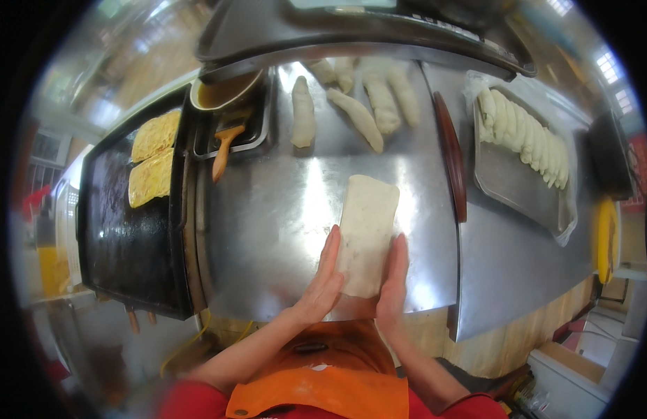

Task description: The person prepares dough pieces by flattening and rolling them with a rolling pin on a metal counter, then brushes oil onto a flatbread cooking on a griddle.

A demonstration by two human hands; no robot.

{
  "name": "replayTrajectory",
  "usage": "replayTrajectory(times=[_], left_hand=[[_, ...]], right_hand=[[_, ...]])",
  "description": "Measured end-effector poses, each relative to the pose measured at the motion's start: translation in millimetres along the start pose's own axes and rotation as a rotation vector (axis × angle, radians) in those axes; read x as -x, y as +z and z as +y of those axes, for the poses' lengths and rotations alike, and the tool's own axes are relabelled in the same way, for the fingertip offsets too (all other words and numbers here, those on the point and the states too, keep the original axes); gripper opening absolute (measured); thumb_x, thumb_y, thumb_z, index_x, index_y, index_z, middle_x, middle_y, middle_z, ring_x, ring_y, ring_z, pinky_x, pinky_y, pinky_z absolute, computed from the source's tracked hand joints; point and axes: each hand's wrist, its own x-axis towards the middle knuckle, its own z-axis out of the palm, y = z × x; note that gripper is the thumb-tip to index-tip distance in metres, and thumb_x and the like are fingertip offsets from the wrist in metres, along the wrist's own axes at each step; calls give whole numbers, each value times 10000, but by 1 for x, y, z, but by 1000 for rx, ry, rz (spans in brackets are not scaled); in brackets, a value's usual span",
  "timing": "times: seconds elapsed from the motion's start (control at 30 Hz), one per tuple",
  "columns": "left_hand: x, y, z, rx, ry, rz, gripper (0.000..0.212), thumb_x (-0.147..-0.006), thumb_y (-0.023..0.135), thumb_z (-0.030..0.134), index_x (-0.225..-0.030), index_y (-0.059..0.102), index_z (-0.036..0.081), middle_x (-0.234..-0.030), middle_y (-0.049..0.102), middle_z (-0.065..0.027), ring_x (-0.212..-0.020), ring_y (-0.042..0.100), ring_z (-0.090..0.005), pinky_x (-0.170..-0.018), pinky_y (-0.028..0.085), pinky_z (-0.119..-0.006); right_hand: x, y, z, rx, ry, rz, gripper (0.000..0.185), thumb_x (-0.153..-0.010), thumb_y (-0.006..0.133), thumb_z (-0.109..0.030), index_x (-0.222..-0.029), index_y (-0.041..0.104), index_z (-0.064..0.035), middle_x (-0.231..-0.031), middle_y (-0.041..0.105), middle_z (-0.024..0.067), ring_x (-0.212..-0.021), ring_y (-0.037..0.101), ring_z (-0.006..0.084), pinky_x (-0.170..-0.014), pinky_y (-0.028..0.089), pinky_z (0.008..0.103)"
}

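Note:
A flat, roughly rectangular slab of pale dough [369, 235] lies on the steel worktop [260, 220] right before me. My left hand [323, 283] rests along its left edge, fingers straight, with the thumb side touching the dough. On the opposite side, my right hand [393, 285] stands on edge close against the slab, its palm facing inward. Neither hand grips or lifts the dough. Farther back lie several rolled dough pieces, among them a separate roll [303, 112] and a slanted one [357, 119].
At left, a black griddle [124, 251] carries two yellow flatbreads [151, 178]. A wooden-handled brush [226, 146] and a bowl of brown liquid [226, 90] sit in a tray. A dark-red rolling pin [450, 157] and a metal tray [517, 180] of dough rolls [522, 131] are at right.

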Motion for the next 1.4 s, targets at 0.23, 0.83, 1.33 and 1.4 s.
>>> replayTrajectory(times=[0.23, 0.83, 1.33, 1.4], left_hand=[[-74, -5, 20, -47, 17, 115, 651, -955, 320, 189, -1487, 21, -37, -1573, -1, -183, -1458, -14, -299, -1165, 26, -370], [-125, -17, 2, -163, -34, 207, 753, -981, 350, 446, -1492, 60, -24, -1574, 73, -145, -1445, 117, -279, -1163, 87, -359], [-99, -18, -7, -286, 236, 237, 589, -1008, 296, 346, -1409, 311, -86, -1501, 254, -228, -1379, 288, -326, -1123, 233, -402], [-99, -17, -5, -329, 259, 245, 592, -1008, 295, 355, -1401, 327, -86, -1493, 268, -234, -1375, 298, -329, -1118, 244, -403]], right_hand=[[-73, 1, 2, 48, -83, 25, 676, -1004, 322, -370, -1471, 104, 67, -1549, 101, 205, -1429, 132, 321, -1151, 112, 388], [-114, -1, 3, 99, -142, -13, 646, -945, 463, -178, -1471, 158, 40, -1540, 163, 200, -1431, 151, 331, -1155, 135, 394], [-130, -20, -4, 394, -231, -64, 402, -840, 647, -110, -1212, 554, 13, -1319, 492, 203, -1184, 499, 356, -978, 426, 384], [-134, -24, -7, 312, -215, -48, 333, -839, 636, -79, -1161, 597, -3, -1205, 584, 171, -1102, 567, 319, -930, 461, 365]])
